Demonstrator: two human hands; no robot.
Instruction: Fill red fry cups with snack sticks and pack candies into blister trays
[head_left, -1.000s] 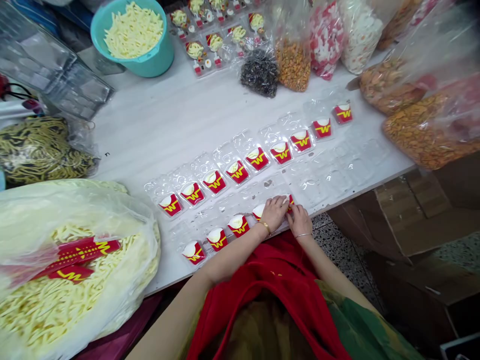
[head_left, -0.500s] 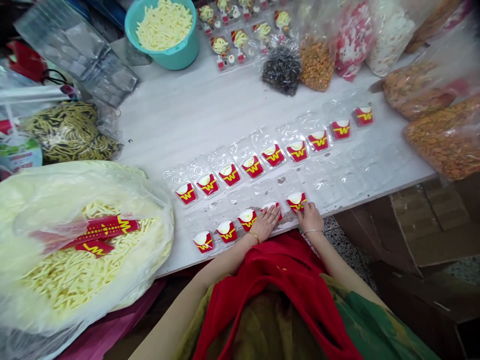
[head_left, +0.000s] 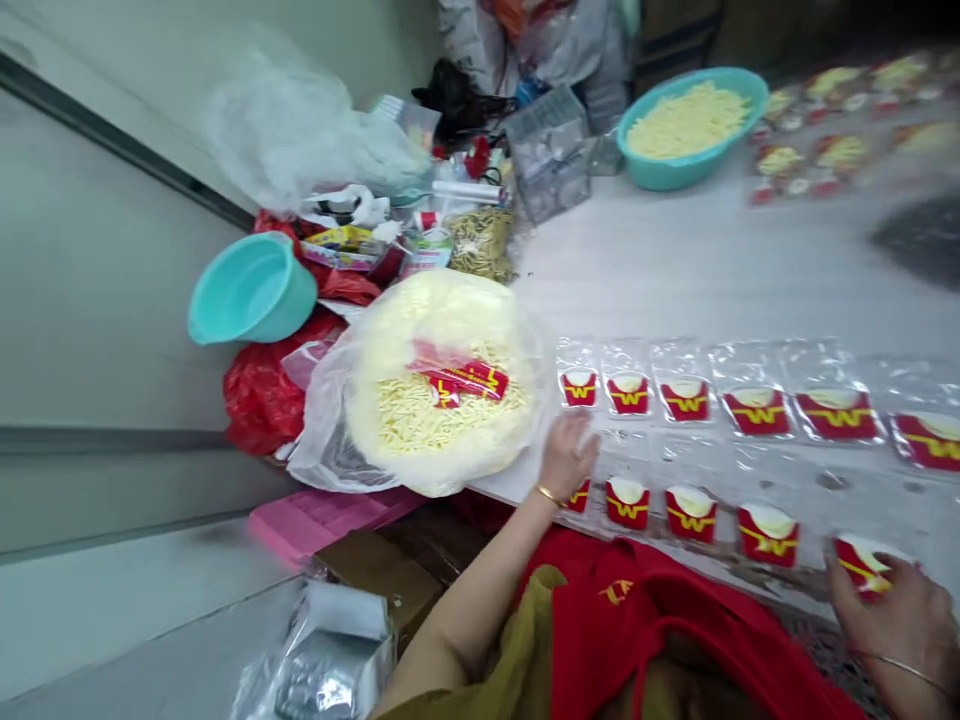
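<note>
Far left, a turquoise tub (head_left: 251, 290) sits tipped on red bags, off the desk's end. Next along, the big clear bag of pale fry pieces (head_left: 435, 400) lies open-mouthed, with a strip of red cartons (head_left: 465, 380) resting on top of the pile.

Here's the left hand (head_left: 566, 458), hovering over the left end of the near row of clear trays (head_left: 675, 470), just beside the bag. Fingers loosely spread, palm down, nothing gripped as far as I can see; it's close to the first red carton (head_left: 579, 495) in the near row, which it partly covers.

Across the white desk (head_left: 675, 270), two rows of trays run off to the right, each pocket showing a red carton with a yellow mark and a pale insert. The far row looks full; the near row has five.

Far right, the right hand (head_left: 896, 610) rests at the near edge, fingers curled round the last carton (head_left: 862, 565) in the near row, thumb against it. It seems to be pressing or steadying it in its pocket.

To do this well, I'd say: seat each carton square in its pocket, mark facing up, and keep the tray flat with the other hand so the neighbours don't pop loose. A bowl of fry pieces (head_left: 686, 120) waits at the far side.
</note>
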